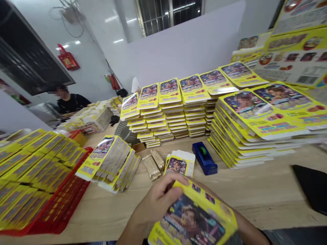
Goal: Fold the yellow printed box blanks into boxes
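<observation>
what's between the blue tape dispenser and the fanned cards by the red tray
In the head view, between the tape dispenser and the fanned cards lie two tan packets and a small yellow box.

A yellow printed card pack [194, 221], picture side up and tilted, sits low at centre above the wooden table.

A pale wooden table [255, 190] fills the near scene, with white walls [194, 44] behind it, a barred window [168, 13] far up (ceiling lights reflected in it), and a red ornament [67, 59] hanging far left.
</observation>
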### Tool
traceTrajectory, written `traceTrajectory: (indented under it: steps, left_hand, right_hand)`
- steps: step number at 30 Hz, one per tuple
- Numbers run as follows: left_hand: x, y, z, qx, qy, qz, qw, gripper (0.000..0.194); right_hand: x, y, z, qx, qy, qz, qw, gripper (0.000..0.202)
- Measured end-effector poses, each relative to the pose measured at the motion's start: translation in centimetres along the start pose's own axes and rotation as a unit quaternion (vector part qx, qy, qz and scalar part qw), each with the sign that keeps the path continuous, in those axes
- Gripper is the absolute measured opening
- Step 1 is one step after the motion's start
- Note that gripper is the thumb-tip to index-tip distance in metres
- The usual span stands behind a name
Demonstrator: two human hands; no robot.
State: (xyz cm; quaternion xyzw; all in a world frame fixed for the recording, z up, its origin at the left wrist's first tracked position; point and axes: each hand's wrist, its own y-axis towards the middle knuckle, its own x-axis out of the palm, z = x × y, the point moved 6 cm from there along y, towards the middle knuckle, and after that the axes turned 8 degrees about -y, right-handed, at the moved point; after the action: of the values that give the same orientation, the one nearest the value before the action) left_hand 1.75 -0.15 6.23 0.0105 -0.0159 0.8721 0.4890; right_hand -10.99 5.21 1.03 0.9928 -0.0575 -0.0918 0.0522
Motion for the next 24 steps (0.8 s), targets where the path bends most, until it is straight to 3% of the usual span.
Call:
traceTrajectory:
  steps: [3,5,7,9,12,14,19,22,24]
  left_hand:
    - [-0.8,0.6,-0.4,0.003,0.021,0.03,0.999,0.027]
    - [-1.3,0.5,-0.4,0.027,0.056,0.045,0.997,0.024]
    - [-1.6,0.1,0.0,0.076,0.089,0.064,0.991,0.02]
    - [-1.5,-0.6,0.7,0.145,0.116,0.066,0.98,0.017]
    - [-0.6,-1.9,1.4,0.233,0.127,0.031,0.964,0.024]
    - [-0.2,-2.7,1.4,0.257,0.088,0.019,0.962,0.032]
    - [-0.6,-4.1,0.4,0.231,0.012,0.058,0.971,0.063]
    - [-1.4,-4.2,-1.5,0.126,0.085,0.086,0.985,0.077]
    - [-2.0,-4.2,-3.0,0.041,0.145,0.079,0.985,0.073]
  right_hand:
    - [-3.3,-0.6,-1.2,-0.017,-0.042,0.159,0.986,0.032]
    - [-4.6,-1.6,-3.6,-0.092,-0.126,0.242,0.958,0.025]
    - [-3.7,-2.4,-6.1,-0.193,-0.223,0.23,0.927,0.017]
    - [-2.1,-3.0,-7.4,-0.25,-0.286,0.202,0.903,0.024]
    - [-0.7,-3.5,-7.9,-0.269,-0.313,0.211,0.886,0.03]
    - [-0.4,-3.8,-8.2,-0.275,-0.324,0.206,0.881,0.03]
    - [-0.4,-4.4,-9.5,-0.314,-0.289,0.196,0.883,0.032]
    - [-1.4,-4.7,-8.3,-0.3,-0.297,0.228,0.877,0.034]
    - [-3.0,-4.7,-5.7,-0.281,-0.309,0.256,0.872,0.033]
